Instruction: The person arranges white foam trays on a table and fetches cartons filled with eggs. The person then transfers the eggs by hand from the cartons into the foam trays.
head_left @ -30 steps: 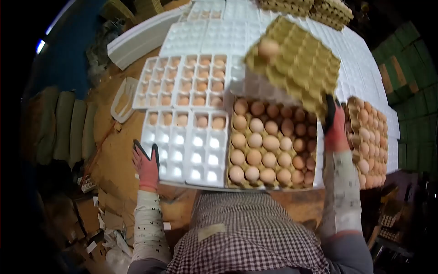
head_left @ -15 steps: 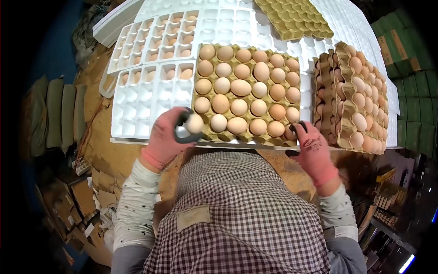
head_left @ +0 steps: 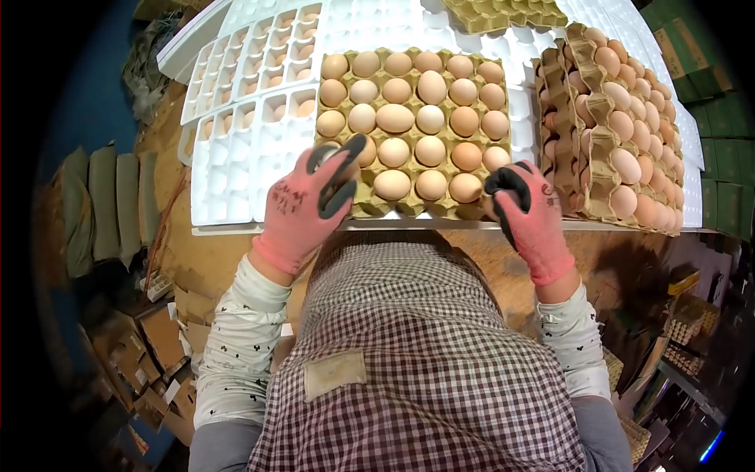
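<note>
The eggs (head_left: 430, 185) sit in a cardboard tray (head_left: 411, 209) near the front edge of the table, straight ahead of the person. They are mostly brown, some paler, each in its own cup, with the upper part showing above the rim. Each egg looks light, smooth and easily cracked, so a soft grip around its sides with the fingertips would suit it better than a hard squeeze. The tray seems fairly stiff but likely to flex under its load; if lifted, it would want support under two opposite edges.

The left hand (head_left: 303, 204), in a pink glove with dark fingers, reaches over the near left corner of the tray. Its fingers are spread and bent above the eggs there; blur and overlap hide whether they grip one. The right hand (head_left: 528, 208), gloved alike, is at the near right corner with its fingers curled inward; whether they close on an egg cannot be told.

Just left of the cardboard tray is a white tray (head_left: 224, 177) with eggs in its far row, and beyond that more eggs sit in white trays. To the right stands a stack of egg-filled trays (head_left: 599, 161). Another cardboard tray (head_left: 507, 12) lies at the far side.
</note>
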`<control>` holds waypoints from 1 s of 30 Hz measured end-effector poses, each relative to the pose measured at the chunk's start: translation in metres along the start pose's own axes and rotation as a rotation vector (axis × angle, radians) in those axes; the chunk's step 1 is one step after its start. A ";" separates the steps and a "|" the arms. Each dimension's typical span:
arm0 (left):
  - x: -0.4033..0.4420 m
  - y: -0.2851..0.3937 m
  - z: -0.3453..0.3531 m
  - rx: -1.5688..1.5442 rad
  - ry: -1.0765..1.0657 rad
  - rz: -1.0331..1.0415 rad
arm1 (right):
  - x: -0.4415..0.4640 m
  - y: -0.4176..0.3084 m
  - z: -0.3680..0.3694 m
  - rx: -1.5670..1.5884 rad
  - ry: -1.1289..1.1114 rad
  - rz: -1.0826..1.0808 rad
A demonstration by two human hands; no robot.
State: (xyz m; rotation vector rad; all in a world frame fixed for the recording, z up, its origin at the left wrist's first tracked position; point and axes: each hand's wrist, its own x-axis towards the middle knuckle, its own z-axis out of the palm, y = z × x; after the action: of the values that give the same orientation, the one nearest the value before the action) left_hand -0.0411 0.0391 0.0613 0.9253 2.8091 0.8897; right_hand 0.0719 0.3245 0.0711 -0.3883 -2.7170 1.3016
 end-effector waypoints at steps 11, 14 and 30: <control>0.010 0.006 0.012 -0.035 -0.084 0.036 | 0.001 -0.019 0.025 -0.724 -0.059 -0.084; -0.001 -0.032 -0.010 -0.449 0.025 -0.157 | -0.003 -0.031 0.038 -0.606 -0.065 -0.066; 0.008 -0.294 -0.082 0.082 0.301 -0.292 | 0.076 -0.165 0.156 -0.225 -0.175 -0.074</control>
State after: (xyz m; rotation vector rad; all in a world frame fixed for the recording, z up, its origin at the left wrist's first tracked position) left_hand -0.2210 -0.1907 -0.0285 0.3947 3.1395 0.9458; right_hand -0.0625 0.1291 0.0999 -0.1966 -3.0034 1.0617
